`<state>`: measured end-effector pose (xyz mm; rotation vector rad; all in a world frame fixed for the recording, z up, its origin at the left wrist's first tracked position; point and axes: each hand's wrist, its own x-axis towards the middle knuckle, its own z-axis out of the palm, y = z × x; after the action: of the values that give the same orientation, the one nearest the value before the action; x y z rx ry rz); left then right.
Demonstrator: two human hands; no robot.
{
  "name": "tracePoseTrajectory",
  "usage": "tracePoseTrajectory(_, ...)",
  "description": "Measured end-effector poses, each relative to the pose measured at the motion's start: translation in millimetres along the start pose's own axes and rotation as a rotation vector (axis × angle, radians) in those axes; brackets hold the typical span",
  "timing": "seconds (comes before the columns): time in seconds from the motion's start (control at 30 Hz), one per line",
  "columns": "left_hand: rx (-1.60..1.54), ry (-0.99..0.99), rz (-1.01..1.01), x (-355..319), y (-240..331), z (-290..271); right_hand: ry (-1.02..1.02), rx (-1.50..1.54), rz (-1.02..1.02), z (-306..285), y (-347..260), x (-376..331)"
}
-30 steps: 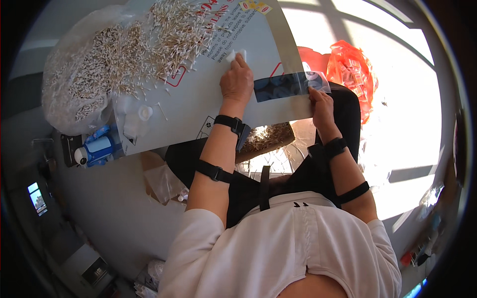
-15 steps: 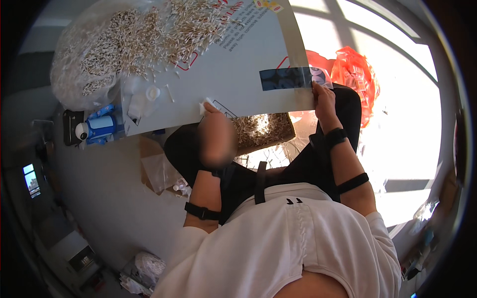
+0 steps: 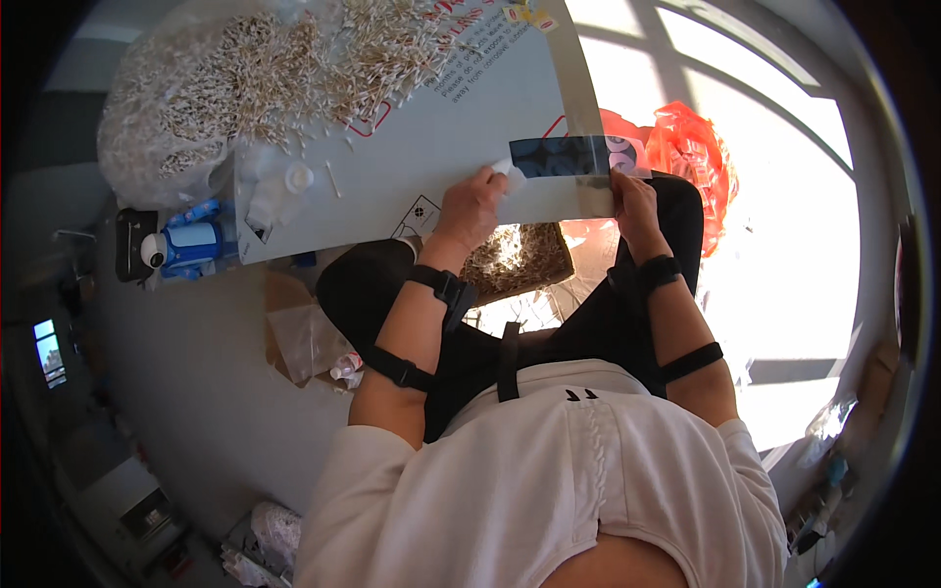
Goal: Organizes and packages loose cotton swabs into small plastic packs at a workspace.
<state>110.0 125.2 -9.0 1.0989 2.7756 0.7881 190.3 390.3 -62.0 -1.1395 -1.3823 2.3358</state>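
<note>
A dark film strip (image 3: 561, 157) with round shapes lies across the right edge of the grey tabletop, its lighter end reaching past that edge. My right hand (image 3: 635, 204) pinches the strip's near right corner between thumb and fingers. Closed around a crumpled white tissue (image 3: 512, 175), my left hand (image 3: 470, 211) is beside the strip's left end; whether the tissue touches the strip, I cannot tell.
Cotton swabs (image 3: 392, 59) lie heaped across the far left of the tabletop (image 3: 412, 157), spilling from a clear bag (image 3: 147, 137). White bottles (image 3: 279, 196) and a blue flask (image 3: 191, 243) stand left. Below are a box of swabs (image 3: 524, 263) and, at right, a red bag (image 3: 691, 162).
My left hand has moved right and away from me with the tissue, from the tabletop's near edge to the strip's left end. My right hand keeps its grip on the strip.
</note>
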Motion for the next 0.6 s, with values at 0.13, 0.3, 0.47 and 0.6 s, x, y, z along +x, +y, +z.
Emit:
tracePoseTrajectory(0.13, -0.028, -0.369, 0.312, -40.7, 13.7, -2.7, -0.074, -0.055, -0.016, -12.1, -1.0, 0.1)
tracePoseTrajectory(0.3, 0.114, 0.299, -0.383, -32.7, -61.9, -59.7, 0.087, -0.249, -0.104, 8.8, -9.8, -27.6)
tracePoseTrajectory(0.47, -0.006, -0.216, -0.034, -63.1, 4.3, -22.3, 0.076, -0.219, -0.364, 15.4, -9.4, -53.2)
tracePoseTrajectory(0.6, -0.235, 0.126, -0.21, -90.6, -26.1, -71.8, -0.065, -0.308, -0.401, 22.5, -10.4, -61.7)
